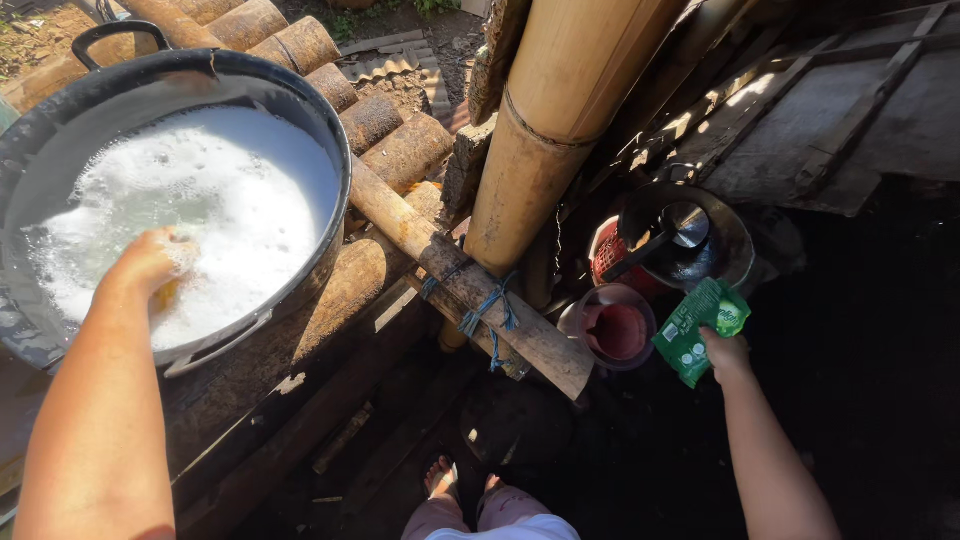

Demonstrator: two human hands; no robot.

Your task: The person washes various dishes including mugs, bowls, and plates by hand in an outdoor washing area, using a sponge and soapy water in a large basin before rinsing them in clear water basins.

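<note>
The left hand [152,262] is dipping into the sudsy black basin [300,90] on the bamboo table [385,135], fingers curled around something yellow. The right hand [724,352] is pinching a green sachet [698,330] above a red-lined bowl [610,330].

- We see one package only: a green sachet [700,330], flat plastic pouch, crumpled, lower right of the head view.
- We note its colours: bright green all over, white print patches, a lighter green round spot near the top right corner.
- We find it pinched at its lower right edge by the right hand [724,352], fingers closed on it, pouch tilted up to the left.
- We place it just beside a small reddish tub [612,328], below a dark pot [735,250], over dark ground.
- We spot no labels, signs or screens elsewhere.
</note>
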